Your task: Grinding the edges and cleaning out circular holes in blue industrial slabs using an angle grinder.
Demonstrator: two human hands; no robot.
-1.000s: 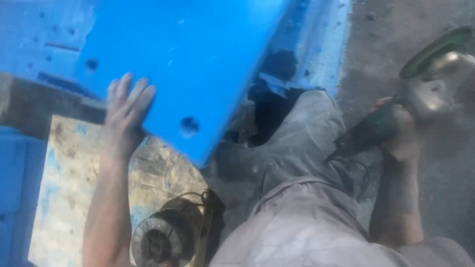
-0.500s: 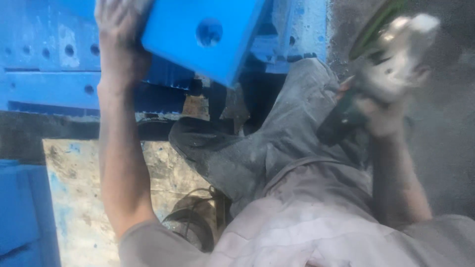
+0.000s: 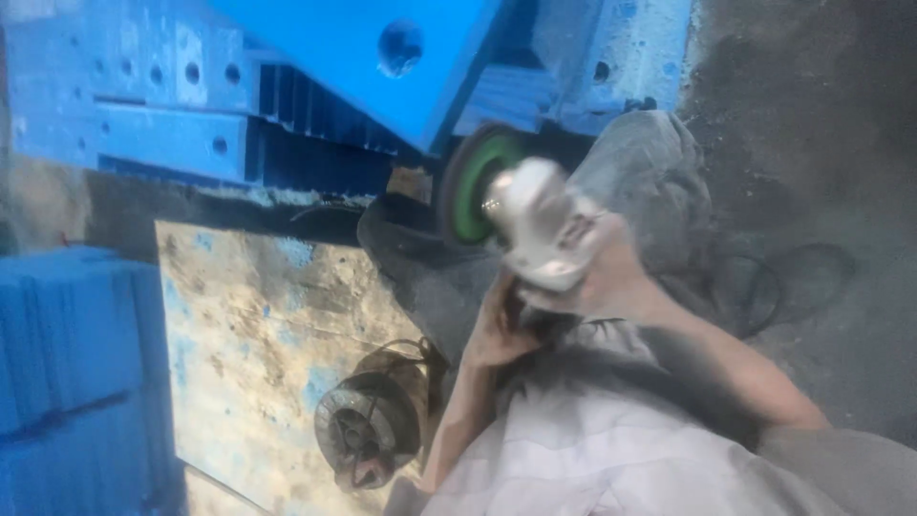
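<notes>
Head view, nearest first: your dusty pale trousers (image 3: 592, 449) fill the foreground, and both forearms rise from them to the angle grinder (image 3: 535, 225). Your right hand (image 3: 616, 277) is wrapped round the silver gear head, fingers closed on it. Your left hand (image 3: 497, 330) sits lower on the dark body of the tool; it appears curled against it, but blur hides how firm that hold is.

The green-backed disc (image 3: 473, 186) stands on edge just below the lower corner of the tilted blue panel (image 3: 382, 57), near it; contact cannot be confirmed. The panel leans unsupported by either hand. In my judgement it could slip or drop onto the disc or your raised knee (image 3: 640, 158), and a pinched disc would kick the tool back toward your lap.

A dark cable (image 3: 774, 282) loops on the floor beside your right leg, close enough to snag or be cut if the grinder swings that way. Left of your legs, a round wire-spool-like object (image 3: 368, 430) lies on the scuffed, paint-flecked board (image 3: 258, 315); it is a trip point when you shift.

Farther off, stacked blue panels (image 3: 115, 115) with drilled holes stand behind. Your hands appear bare and dust hangs about; sparks or fragments would reach skin directly.
</notes>
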